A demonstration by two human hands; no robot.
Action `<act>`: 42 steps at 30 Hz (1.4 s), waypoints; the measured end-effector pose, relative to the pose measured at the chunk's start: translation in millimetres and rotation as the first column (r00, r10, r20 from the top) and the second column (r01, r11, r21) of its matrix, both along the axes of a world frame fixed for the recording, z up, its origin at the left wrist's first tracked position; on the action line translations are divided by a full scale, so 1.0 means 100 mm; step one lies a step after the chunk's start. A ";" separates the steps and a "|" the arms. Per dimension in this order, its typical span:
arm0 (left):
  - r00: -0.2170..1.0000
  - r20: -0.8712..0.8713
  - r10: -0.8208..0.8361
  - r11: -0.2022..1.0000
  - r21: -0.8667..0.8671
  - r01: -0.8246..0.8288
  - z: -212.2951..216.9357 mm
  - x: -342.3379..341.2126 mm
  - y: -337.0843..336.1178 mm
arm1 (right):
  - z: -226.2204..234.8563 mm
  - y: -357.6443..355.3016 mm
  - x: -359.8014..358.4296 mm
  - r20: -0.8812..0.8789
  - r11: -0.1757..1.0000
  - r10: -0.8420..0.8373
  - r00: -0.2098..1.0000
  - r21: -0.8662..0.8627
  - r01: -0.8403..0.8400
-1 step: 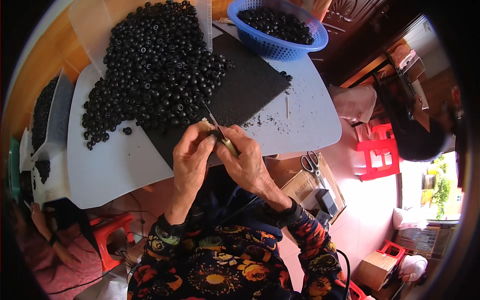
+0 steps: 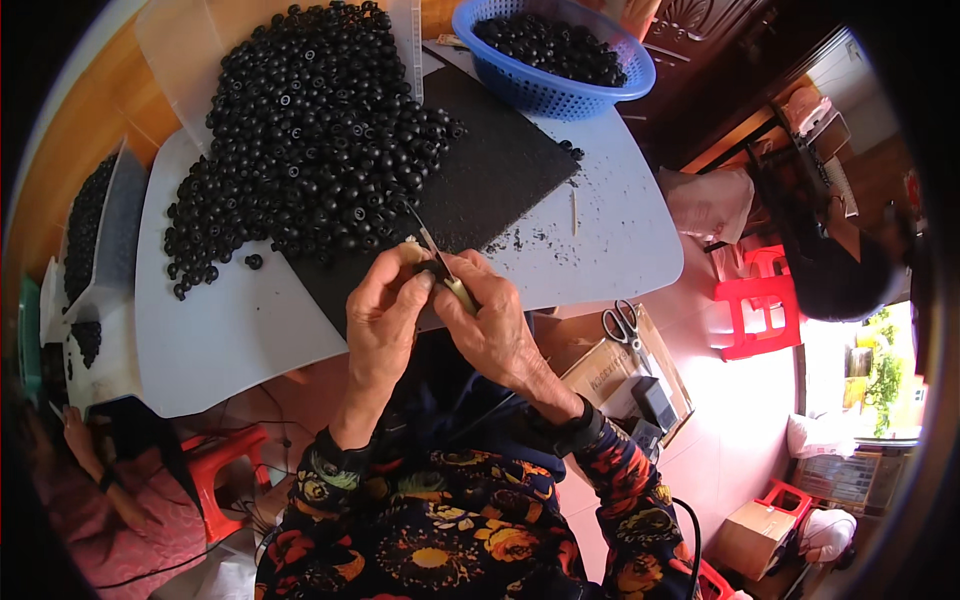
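White low table (image 2: 610,230) over pale pinkish tiled floor (image 2: 720,450). Red plastic stools: right (image 2: 752,315), lower left (image 2: 225,465). Dark carved wooden door (image 2: 700,40) behind. Cardboard boxes on floor (image 2: 752,535). Bright daylight and greenery through opening at right (image 2: 880,370).

Small black bead (image 2: 432,268) pinched in left hand (image 2: 385,320); thin blade tool (image 2: 432,243) gripped in right hand (image 2: 490,325). Bead pile (image 2: 310,130) heaped on white table (image 2: 220,330); blue basket (image 2: 555,60) beyond.
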State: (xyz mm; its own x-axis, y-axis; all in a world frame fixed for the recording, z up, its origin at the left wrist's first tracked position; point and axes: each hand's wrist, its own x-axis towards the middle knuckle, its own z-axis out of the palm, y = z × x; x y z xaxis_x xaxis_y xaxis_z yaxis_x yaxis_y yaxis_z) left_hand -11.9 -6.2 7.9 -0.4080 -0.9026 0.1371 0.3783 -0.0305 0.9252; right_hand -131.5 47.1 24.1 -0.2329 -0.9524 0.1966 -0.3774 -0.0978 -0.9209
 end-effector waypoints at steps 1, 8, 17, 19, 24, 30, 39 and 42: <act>0.996 0.090 -0.003 0.998 -0.065 0.009 0.01 0.00 0.01 | -0.01 0.02 -0.01 0.024 1.000 0.007 1.000 -0.001 -0.007; 0.990 0.047 -0.130 0.986 0.111 0.124 0.04 0.03 0.03 | -0.15 0.06 -0.10 0.128 0.997 0.042 0.991 -0.062 -0.034; 0.950 -0.219 -0.224 0.932 0.235 0.274 0.07 0.04 0.05 | 0.02 0.22 -0.28 -0.229 0.999 0.019 0.973 -0.027 -0.026; 0.950 -0.221 -0.222 0.927 0.254 0.276 0.09 0.03 0.06 | 0.01 0.23 -0.30 -0.316 0.997 0.042 0.948 -0.049 -0.060; 0.957 -0.187 -0.220 0.923 0.278 0.267 0.05 0.01 0.07 | -0.04 0.24 -0.32 -0.406 0.988 0.068 0.911 -0.101 -0.119; 0.955 -0.194 -0.223 0.924 0.269 0.271 0.03 0.00 0.07 | -0.05 0.22 -0.34 -0.418 0.990 0.073 0.905 -0.080 -0.116; 0.942 -0.217 -0.255 0.912 0.269 0.309 -0.01 0.02 0.06 | -0.05 0.22 -0.33 -0.435 0.991 0.059 0.898 -0.082 -0.105; 0.949 -0.211 -0.233 0.916 0.280 0.287 0.03 0.00 0.09 | -0.03 0.22 -0.35 -0.465 0.991 0.069 0.883 -0.072 -0.115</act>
